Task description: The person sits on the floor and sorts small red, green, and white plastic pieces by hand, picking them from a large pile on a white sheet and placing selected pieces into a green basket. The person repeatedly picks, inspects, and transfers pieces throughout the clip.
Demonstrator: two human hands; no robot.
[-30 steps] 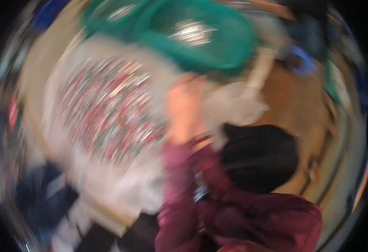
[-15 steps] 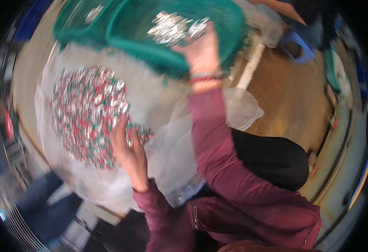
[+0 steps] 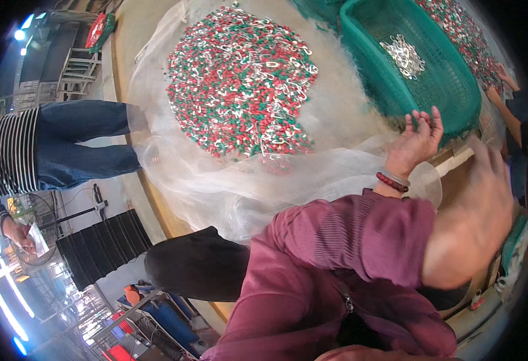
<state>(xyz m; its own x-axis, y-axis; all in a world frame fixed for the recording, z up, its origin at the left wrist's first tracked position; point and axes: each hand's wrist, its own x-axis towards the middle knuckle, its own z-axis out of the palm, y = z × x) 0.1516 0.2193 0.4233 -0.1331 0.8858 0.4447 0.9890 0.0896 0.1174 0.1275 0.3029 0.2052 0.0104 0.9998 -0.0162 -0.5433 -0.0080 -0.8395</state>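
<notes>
- A cluttered work hall fills the left of the frame, where a co-worker point(image 3: 11, 150) in a striped top and jeans stands at the rim of the desk point(image 3: 140, 27).
- On the desk, top centre, a round pile point(image 3: 240, 84) of small red, green and white bits lies on sheer cloth point(image 3: 228, 195).
- In the upper right stands a green basket point(image 3: 456, 90), its long axis slanting from upper left to lower right; loose white clips point(image 3: 403, 57) lie on its floor.
- The right hand point(image 3: 416, 141), beaded bracelet point(image 3: 392, 182) at the wrist, is just beside the basket's lower end, palm showing. Its fingers are loosely bent and a little apart; no grip on anything shows, though a tiny bit between the tips could go unseen.
- From those fingers the clips lie up and slightly left, past the near wall; the pile lies well apart, up and to the left.
- The left hand point(image 3: 484, 192) is at the right of the frame, its sleeve crossing over the right arm. It is blurred, so how far its fingers open, or what they hold, I cannot tell.
- The right hand is the nearer one to both clips and pile.
</notes>
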